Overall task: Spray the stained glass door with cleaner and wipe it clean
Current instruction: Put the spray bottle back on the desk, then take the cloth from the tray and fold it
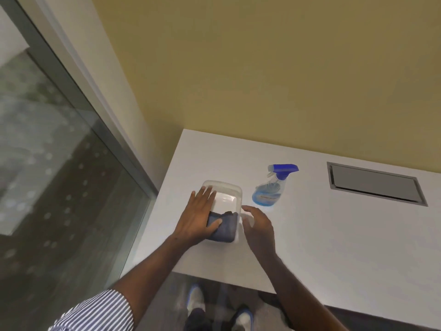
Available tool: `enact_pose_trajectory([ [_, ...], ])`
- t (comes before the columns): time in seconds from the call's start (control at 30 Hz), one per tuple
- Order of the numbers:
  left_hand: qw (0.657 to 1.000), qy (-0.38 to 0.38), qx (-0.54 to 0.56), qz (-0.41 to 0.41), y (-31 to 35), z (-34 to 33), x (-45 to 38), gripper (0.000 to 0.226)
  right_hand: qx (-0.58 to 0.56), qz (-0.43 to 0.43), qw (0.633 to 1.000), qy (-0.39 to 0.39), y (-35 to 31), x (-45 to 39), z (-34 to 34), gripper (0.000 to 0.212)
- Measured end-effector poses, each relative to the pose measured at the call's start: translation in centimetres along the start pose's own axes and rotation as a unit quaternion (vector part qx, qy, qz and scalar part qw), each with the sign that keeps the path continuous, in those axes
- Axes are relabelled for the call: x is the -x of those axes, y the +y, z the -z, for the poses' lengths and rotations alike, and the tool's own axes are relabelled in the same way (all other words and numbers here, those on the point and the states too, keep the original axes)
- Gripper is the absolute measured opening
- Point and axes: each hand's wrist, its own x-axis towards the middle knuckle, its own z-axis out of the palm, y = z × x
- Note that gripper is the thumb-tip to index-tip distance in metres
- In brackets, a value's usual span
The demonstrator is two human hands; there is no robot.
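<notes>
I am looking past the tall, spotted glass door (55,163) at left, rigid and fragile. On the white table (334,235) the clear spray bottle of blue cleaner (270,191) is standing, light and slick; I'd grip its neck. The clear plastic tub (224,209) is holding a soft dark-blue cloth (225,229), my left hand (198,219) lying spread on it, thumb pressing cloth. My right hand (259,226) is hovering half-curled beside, holding nothing.
</notes>
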Motion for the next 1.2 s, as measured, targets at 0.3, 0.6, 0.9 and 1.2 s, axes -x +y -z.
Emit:
enact_pose_trajectory([
  [0.3, 0.999, -0.033, -0.036, -0.006, -4.4, -2.0, 3.0, 0.101, 0.397, 0.105, 0.897, -0.166, -2.2, -2.0, -5.7, 0.047],
  [0.6, 0.993, -0.085, -0.068, 0.035, -4.9, -2.9, 2.8, 0.110, 0.489, 0.044, 0.835, -0.248, -3.4, -3.9, -7.4, 0.040],
  [0.9, 0.997, -0.052, -0.049, 0.031, -5.3, -3.6, 2.8, 0.115, 0.466, -0.002, 0.847, -0.255, -3.7, -4.9, -8.2, 0.025],
  [1.2, 0.998, -0.024, -0.047, 0.021, -5.8, -4.6, 2.9, 0.116, 0.442, 0.000, 0.869, -0.224, -2.3, -4.2, -8.7, 0.025],
])
